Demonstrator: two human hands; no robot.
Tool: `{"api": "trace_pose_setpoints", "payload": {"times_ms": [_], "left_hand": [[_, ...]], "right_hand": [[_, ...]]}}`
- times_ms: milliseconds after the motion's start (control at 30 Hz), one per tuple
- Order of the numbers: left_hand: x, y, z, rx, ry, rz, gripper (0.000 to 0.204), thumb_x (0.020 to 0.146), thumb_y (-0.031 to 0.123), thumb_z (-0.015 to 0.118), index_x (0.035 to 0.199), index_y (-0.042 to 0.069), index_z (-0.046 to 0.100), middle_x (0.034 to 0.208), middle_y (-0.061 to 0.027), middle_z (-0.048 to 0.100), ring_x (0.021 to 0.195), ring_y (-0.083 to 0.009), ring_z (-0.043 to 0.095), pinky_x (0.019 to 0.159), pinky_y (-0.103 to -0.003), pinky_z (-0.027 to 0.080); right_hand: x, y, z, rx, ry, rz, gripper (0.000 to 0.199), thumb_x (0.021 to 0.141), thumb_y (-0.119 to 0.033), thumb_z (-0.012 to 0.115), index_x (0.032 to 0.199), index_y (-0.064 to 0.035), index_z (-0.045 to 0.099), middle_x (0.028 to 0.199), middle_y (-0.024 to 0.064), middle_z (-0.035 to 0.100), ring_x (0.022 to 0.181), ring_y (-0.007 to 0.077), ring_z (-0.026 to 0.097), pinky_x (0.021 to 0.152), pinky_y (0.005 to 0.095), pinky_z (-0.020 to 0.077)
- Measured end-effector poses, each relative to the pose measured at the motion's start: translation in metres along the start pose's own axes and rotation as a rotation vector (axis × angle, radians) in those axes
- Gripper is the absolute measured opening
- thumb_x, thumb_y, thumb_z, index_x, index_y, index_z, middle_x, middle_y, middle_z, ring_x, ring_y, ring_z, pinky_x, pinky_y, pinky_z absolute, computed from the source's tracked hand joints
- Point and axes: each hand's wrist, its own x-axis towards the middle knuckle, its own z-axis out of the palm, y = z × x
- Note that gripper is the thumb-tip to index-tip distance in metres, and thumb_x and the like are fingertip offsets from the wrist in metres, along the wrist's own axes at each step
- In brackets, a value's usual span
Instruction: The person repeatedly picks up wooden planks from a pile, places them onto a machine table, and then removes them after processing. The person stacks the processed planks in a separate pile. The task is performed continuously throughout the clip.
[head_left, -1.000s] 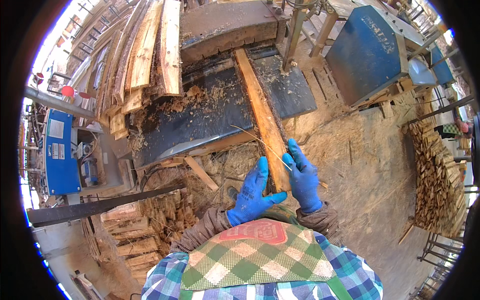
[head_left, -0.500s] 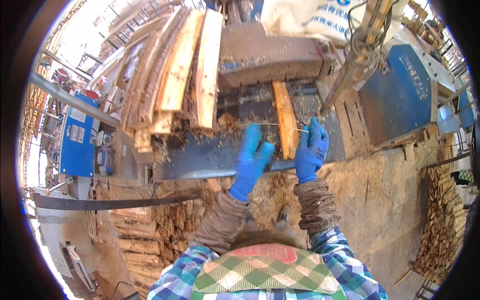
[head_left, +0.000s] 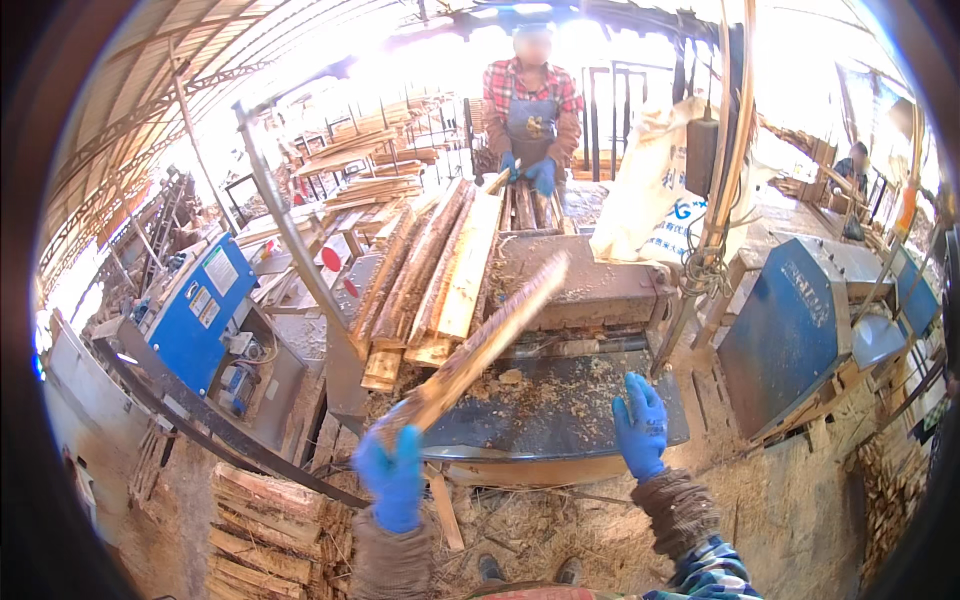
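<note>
My left hand (head_left: 392,475), in a blue glove, is closed round the near end of a wooden board (head_left: 488,340). The board is smeared by motion and slants up to the right, its far end over the machine housing. To the right, my gloved right hand (head_left: 641,425) is raised by the front right corner of the machine's dark metal table (head_left: 530,415), fingers apart and holding nothing. Wood chips and shavings are scattered over this table. Left of the held board lies a pile of rough boards (head_left: 425,270), several with bark edges.
Across the machine housing (head_left: 590,290), a co-worker (head_left: 530,120) in blue gloves has both hands at the boards' far ends. A blue control box (head_left: 205,310) stands left and a blue machine cover (head_left: 790,325) right. Stacked wood (head_left: 265,535) lies at lower left.
The view has tipped upward, bringing the co-worker into sight. The board that lay on the metal table is now lifted in my left hand. My right hand no longer holds the thin strip.
</note>
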Motion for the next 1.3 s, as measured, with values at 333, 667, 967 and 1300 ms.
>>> {"api": "trace_pose_setpoints", "payload": {"times_ms": [333, 667, 967, 1300], "left_hand": [[0.073, -0.051, -0.063, -1.098, -0.134, -0.425, 0.026, 0.105, 0.023, 0.057, 0.105, 0.001, 0.071, 0.088, -0.0047, 0.065, 0.083, -0.0102, 0.059, 0.075, -0.03, 0.052], [-0.061, 0.066, 0.088, -0.636, -0.808, -0.492, 0.076, 0.1, 0.037, 0.064, 0.16, 0.007, 0.028, 0.166, -0.0173, 0.025, 0.153, -0.0327, 0.024, 0.125, -0.044, 0.021], [-0.09, -0.028, 0.209, 0.031, -0.729, -0.449, 0.099, 0.091, 0.067, 0.06, 0.157, 0.0, 0.028, 0.16, -0.0298, 0.028, 0.147, -0.0489, 0.028, 0.122, -0.054, 0.022], [-0.077, -0.056, 0.275, -0.043, -0.91, -0.314, 0.043, 0.089, 0.036, 0.073, 0.12, 0.006, 0.069, 0.121, -0.0206, 0.065, 0.117, -0.0396, 0.058, 0.1, -0.048, 0.047]], "right_hand": [[-0.049, -0.032, -0.149, 0.102, -0.785, -0.19, 0.084, 0.083, -0.036, 0.083, 0.153, -0.0125, 0.041, 0.126, 0.0202, 0.065, 0.109, 0.0391, 0.067, 0.089, 0.044, 0.0553], [-0.261, -0.077, -0.094, 0.443, -0.563, 0.849, 0.069, 0.096, -0.038, 0.072, 0.152, -0.0091, 0.045, 0.117, 0.0216, 0.072, 0.096, 0.0236, 0.072, 0.08, 0.0391, 0.0561], [-0.17, -0.102, -0.071, 0.515, -0.433, 0.868, 0.068, 0.104, -0.035, 0.06, 0.161, -0.0162, 0.029, 0.117, 0.0153, 0.071, 0.09, 0.012, 0.066, 0.065, 0.0358, 0.0635], [-0.149, -0.066, -0.044, 0.411, -0.358, 0.876, 0.057, 0.104, -0.026, 0.06, 0.156, -0.0124, 0.041, 0.116, 0.0209, 0.069, 0.088, 0.02, 0.069, 0.071, 0.0382, 0.0614]]}}
